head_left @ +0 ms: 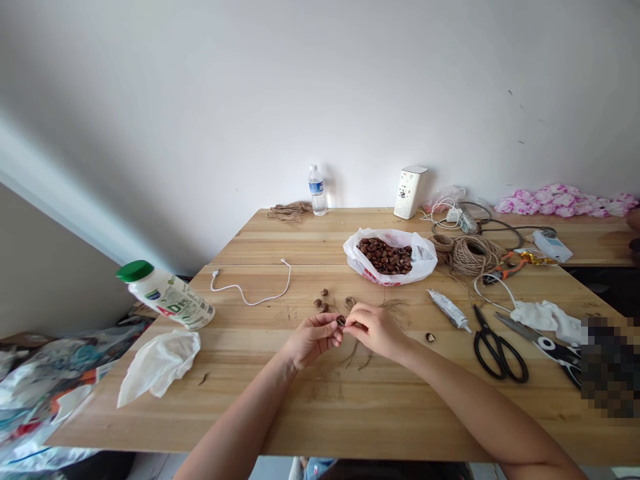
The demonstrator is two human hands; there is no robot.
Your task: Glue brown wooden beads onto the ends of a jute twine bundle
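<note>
Over the wooden table (pixel 310 400) my two hands meet. Between thumb and finger of my left hand (pixel 314 340) is a small dark brown shell (pixel 341 321), round with a pale rim. My right hand (pixel 377 331) is closed in a pinch at the shell's right side; what its fingertips hold is hidden. Several like brown shells (pixel 323 307) lie just beyond my left hand. A small twine loop (pixel 350 303) lies behind my right hand, and loose twine fibres (pixel 361 353) stick out below and beside it.
A white plastic bag (pixel 425 259) of brown shells stands beyond my hands. To the right are a glue tube (pixel 449 309), black scissors (pixel 500 350), larger shears (pixel 545 343) and twine rolls (pixel 475 255). At left are a white cable (pixel 250 303), a green-capped bottle (pixel 167 297) and crumpled white cloth (pixel 163 360).
</note>
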